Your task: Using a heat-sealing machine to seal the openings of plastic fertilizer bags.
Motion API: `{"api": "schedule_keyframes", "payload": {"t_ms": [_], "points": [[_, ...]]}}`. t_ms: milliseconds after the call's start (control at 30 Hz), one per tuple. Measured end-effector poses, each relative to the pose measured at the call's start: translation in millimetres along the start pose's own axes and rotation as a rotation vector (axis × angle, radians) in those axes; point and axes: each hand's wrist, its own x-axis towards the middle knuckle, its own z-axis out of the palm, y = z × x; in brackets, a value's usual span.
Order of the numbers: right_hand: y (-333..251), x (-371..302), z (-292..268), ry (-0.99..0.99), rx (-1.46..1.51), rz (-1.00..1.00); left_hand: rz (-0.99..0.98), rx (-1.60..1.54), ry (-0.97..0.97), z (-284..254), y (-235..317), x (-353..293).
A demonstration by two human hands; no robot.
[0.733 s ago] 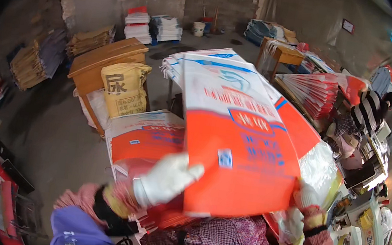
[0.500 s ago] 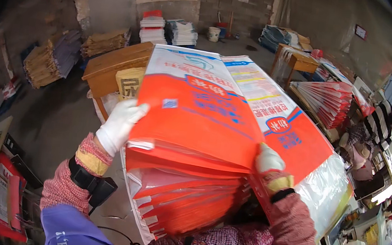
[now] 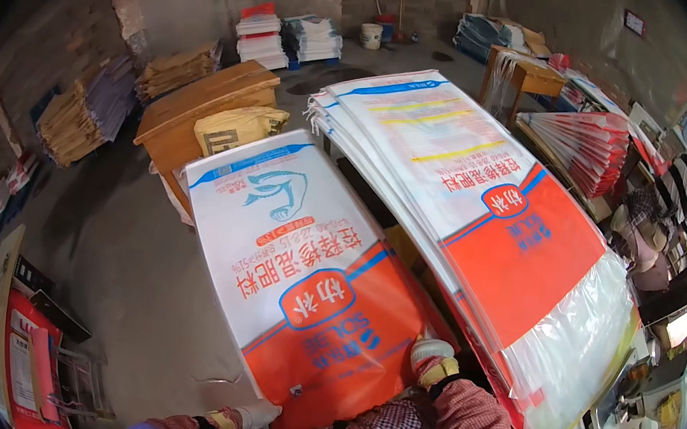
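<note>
A flat fertilizer sack [image 3: 297, 239], white at its far end and orange-red at its near end, lies lengthwise in front of me. My left hand [image 3: 257, 417], in a white glove, is closed at its near left corner, close to my body. On the sack's right edge my right hand [image 3: 433, 352], gloved too, is closed, its fingertips partly hidden. Just to the right lies a thick stack of matching sacks [image 3: 453, 164], with a clear plastic sheet [image 3: 573, 337] over its near end.
Beyond the sack stand a wooden table [image 3: 194, 102] and a yellow sack [image 3: 238, 129]. Sack bundles [image 3: 87, 106] line the left wall; more stacks [image 3: 262, 37] and a white bucket [image 3: 371, 36] stand at the back. To the right, a person in stripes [image 3: 676, 191] is beside fanned red-white sacks [image 3: 579, 149].
The lifted, fanned-out orange-red sacks have come down, and one sack now lies flat. My left hand has moved down toward my body; my right hand has moved lower too.
</note>
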Motion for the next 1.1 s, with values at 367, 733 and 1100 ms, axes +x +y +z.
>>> {"api": "schedule_keyframes", "payload": {"t_ms": [367, 733, 1100], "points": [[40, -37, 18, 0.318, 0.928, 0.498, 0.013, 0.687, 0.014, -37, 72, -2], [44, -68, 26, 0.663, -0.642, 0.661, 0.639, 1.579, -0.049, -20, 235, -95], [88, -161, -141, -0.367, 0.708, -0.058, 1.582, 1.079, 0.557, 115, 515, -107]]}}
